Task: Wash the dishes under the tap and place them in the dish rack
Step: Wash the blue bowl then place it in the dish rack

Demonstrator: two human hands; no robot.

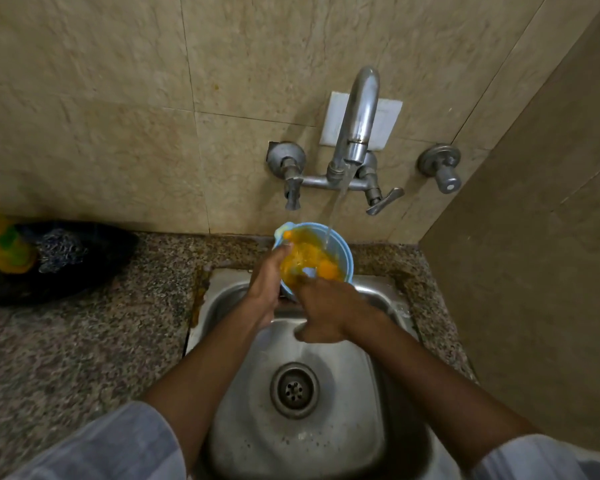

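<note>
Sleeves aside, the bowl (340, 258) is gripped at its near-left rim by the left hand (269, 285); the right hand (326, 310), open, is reached inside, tilted under the tap (355, 133).

The yellow and green plastic bottle (0, 245) is being cut off by the left edge and looking blurred. The right hand's fingertips (303, 280) are blurring against the light blue plastic bowl (347, 258), hiding its near rim.
</note>
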